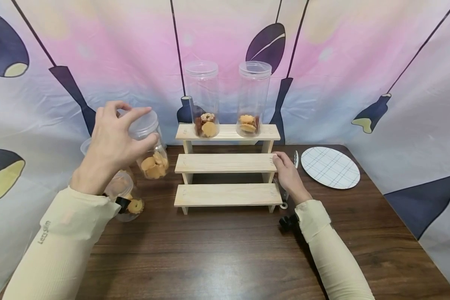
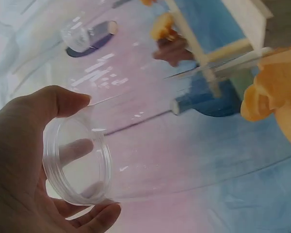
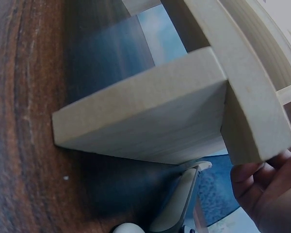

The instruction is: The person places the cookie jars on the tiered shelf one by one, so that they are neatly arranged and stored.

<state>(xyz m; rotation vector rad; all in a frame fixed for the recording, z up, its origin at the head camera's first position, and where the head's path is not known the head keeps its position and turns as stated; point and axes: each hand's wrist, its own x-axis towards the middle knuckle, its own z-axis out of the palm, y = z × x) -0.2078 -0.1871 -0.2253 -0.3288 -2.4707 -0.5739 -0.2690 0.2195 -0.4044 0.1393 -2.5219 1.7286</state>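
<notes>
My left hand (image 1: 112, 137) grips the lid end of a tall clear jar (image 1: 153, 162) from above, with thumb and fingers around its rim; tan cookies lie at its bottom. In the left wrist view the jar's lid (image 2: 80, 162) sits inside the curled fingers. My right hand (image 1: 289, 177) holds the right end of the middle step of a three-step wooden shelf (image 1: 225, 163). In the right wrist view its fingers curl against the end of a wooden board (image 3: 254, 107). Two clear jars, a left one (image 1: 204, 98) and a right one (image 1: 254, 98), stand on the top step with cookies inside.
Under my left forearm stands another cookie jar (image 1: 129, 204), partly hidden, and a further clear lid (image 1: 85, 146) shows behind the hand. An oval checked plate (image 1: 330, 167) lies at the table's right. A slim white-handled utensil (image 3: 177, 201) lies beside the shelf. A printed cloth (image 1: 135, 50) hangs behind.
</notes>
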